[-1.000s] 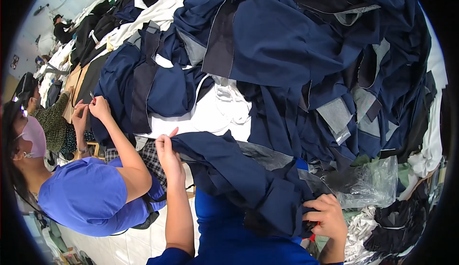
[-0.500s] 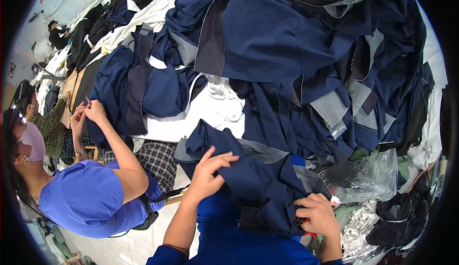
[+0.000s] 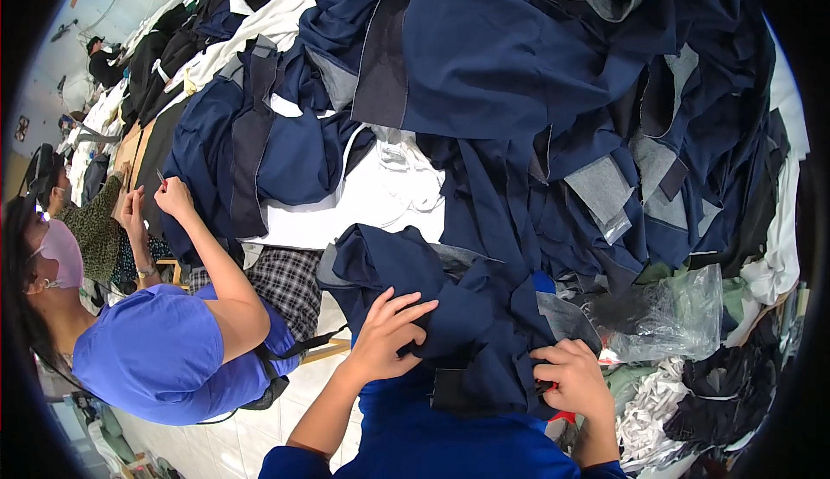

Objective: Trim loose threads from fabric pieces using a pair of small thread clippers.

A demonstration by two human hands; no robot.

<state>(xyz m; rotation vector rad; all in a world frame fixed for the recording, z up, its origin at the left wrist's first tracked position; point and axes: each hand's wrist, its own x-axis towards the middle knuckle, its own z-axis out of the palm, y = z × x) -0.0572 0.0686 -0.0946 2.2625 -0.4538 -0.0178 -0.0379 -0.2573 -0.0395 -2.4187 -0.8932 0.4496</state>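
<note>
A navy cloth garment with grey patches and a dark strip lies bunched over my lap, against the table's near edge. My left hand rests on its left part, fingers stretched out over the folds, the thumb bent beneath. At the garment's right edge my right hand is closed, with fingertips curled onto the cloth. Something red peeks out under that palm; mostly hidden, its kind cannot be made out.
Navy garments pile high across the white table. At the left a co-worker in a blue top handles a small red-handled tool. Right of me are a clear plastic bag and white cloth scraps.
My left hand has come down onto the garment and slightly toward me. The cloth has shifted a little under it. My right hand stays nearly in place.
</note>
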